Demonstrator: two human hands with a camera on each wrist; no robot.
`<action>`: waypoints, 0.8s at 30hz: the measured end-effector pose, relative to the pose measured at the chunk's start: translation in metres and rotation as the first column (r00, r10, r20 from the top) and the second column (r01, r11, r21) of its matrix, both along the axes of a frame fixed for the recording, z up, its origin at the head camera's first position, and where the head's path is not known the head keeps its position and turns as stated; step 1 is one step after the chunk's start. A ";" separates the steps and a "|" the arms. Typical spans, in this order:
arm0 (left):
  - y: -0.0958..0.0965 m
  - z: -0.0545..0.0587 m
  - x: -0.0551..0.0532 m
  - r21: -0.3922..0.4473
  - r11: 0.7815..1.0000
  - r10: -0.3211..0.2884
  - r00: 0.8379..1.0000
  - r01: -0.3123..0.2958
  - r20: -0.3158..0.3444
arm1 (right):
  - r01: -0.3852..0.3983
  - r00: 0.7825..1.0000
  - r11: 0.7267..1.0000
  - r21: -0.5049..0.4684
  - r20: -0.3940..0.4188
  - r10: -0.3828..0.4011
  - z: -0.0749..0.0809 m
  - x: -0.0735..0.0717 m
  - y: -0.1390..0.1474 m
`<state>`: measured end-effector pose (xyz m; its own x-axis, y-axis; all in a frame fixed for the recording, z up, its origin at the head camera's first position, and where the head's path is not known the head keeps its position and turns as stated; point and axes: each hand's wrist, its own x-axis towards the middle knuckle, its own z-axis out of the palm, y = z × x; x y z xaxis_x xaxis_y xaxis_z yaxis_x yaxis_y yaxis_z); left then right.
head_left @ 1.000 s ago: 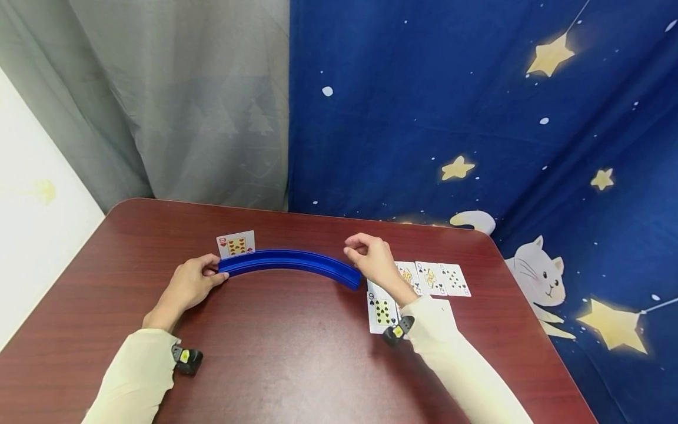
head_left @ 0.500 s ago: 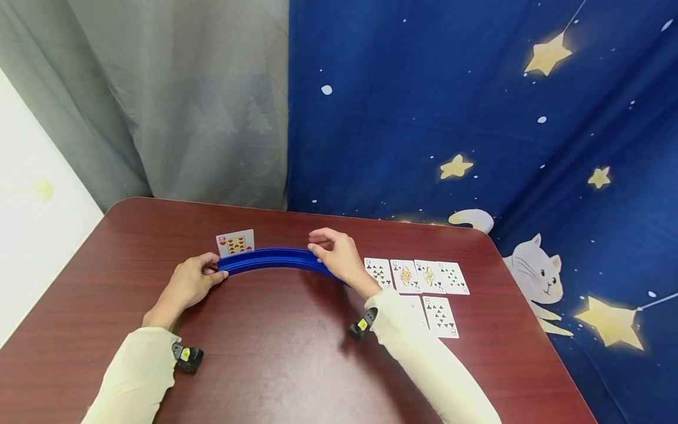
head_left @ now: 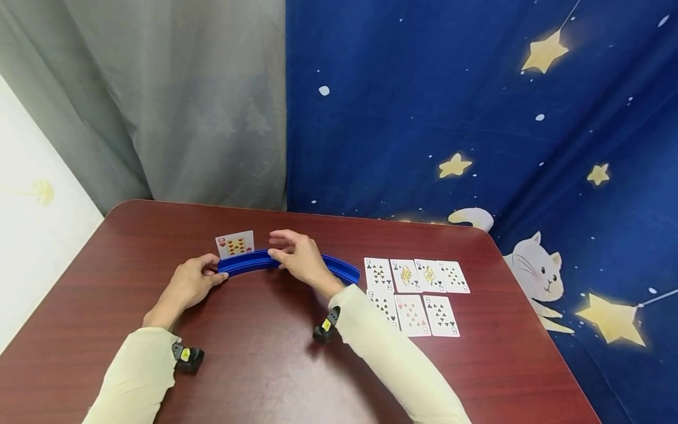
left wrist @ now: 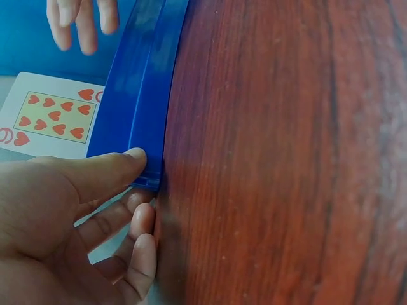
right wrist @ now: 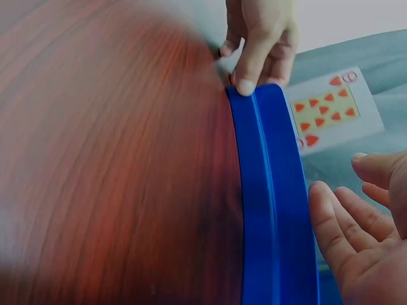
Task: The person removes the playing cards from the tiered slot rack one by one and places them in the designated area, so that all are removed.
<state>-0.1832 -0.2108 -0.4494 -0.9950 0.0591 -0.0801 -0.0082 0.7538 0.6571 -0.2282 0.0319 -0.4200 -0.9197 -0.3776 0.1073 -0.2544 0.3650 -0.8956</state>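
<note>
A blue curved playing card holder (head_left: 341,269) with grooves along its length lies on the table. My left hand (head_left: 192,284) pinches its left end, the thumb (left wrist: 130,166) on top and fingers below, as the left wrist view shows. A red hearts playing card (head_left: 235,244) stands upright in the holder beside that hand. Over the middle of the holder is my right hand (head_left: 303,258), fingers loosely bent and holding nothing. The right wrist view has its fingers (right wrist: 325,213) spread right at the holder's back edge, to the side of the hearts card.
Face-up playing cards (head_left: 405,275) lie in two rows on the right part of the dark red wooden table (head_left: 254,365). Beyond its far edge hang a grey curtain (head_left: 212,118) and a blue starry curtain (head_left: 381,118). A white wall (head_left: 37,235) stands at the left.
My right hand has moved left from the holder's right end to its middle, uncovering cards on the right. The left hand, the holder and the hearts card have stayed in place.
</note>
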 end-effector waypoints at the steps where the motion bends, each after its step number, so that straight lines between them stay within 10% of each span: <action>1: 0.000 0.000 0.000 0.001 1.000 -0.001 1.000 0.001 0.006 | -0.002 1.000 1.000 -0.008 0.014 0.002 -0.001 0.000 -0.004; 24: 0.000 -0.002 -0.002 -0.012 1.000 0.002 1.000 -0.002 -0.011 | 0.064 0.998 0.995 -0.079 0.023 -0.063 -0.004 -0.004 -0.043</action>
